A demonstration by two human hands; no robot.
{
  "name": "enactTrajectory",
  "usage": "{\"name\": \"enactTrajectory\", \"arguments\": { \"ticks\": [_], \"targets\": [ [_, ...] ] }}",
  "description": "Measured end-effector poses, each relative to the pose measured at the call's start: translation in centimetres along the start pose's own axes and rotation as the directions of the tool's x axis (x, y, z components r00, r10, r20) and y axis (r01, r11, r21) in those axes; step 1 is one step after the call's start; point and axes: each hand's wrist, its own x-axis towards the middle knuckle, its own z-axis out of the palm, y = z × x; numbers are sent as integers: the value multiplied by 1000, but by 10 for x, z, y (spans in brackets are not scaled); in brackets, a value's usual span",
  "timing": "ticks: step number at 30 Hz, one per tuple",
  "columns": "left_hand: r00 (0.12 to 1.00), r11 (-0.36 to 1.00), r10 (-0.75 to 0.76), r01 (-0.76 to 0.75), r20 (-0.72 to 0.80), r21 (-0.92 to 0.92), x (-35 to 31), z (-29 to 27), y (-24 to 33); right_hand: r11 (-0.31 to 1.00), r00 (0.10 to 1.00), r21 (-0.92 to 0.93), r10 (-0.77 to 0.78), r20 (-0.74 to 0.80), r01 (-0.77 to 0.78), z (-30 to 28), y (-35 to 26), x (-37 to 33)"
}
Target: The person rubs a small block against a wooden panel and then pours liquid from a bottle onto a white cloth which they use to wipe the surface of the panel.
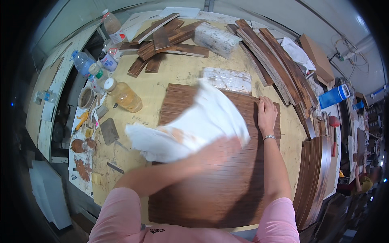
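Observation:
A white cloth (219, 109) is smeared by motion above a brown wood-grain panel (194, 202) of narrow grooved strips. My left hand (225, 152), also blurred, reaches across to the cloth and holds it by its right end; the fingers themselves are hard to make out. The cloth's left end, with a brownish stain near it, hangs over the panel's left edge. My right hand (266, 113) grips the panel's far edge near the right corner, its fingers bent over the edge.
Bottles, among them a jar of amber liquid (126, 97), stand left. Dark wood offcuts (174, 38) lie at the back, with a plastic-wrapped block (216, 39) and a white block (227, 80). Long boards (271, 60) and stacked strips (314, 174) line the right. A person (364, 182) is far right.

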Motion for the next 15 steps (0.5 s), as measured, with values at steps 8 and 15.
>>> {"name": "enactTrajectory", "arguments": {
  "ticks": [8, 15],
  "targets": [
    [853, 844, -506, 521, -129, 131, 48, -55, -65, 994, 999, 104, -12, -34, 15, -2, 1, 1],
    [947, 956, -286, 292, 144, -22, 60, -21, -1, 985, 1000, 171, 23, -18, -20, -7, -1, -1]
  ]
}}
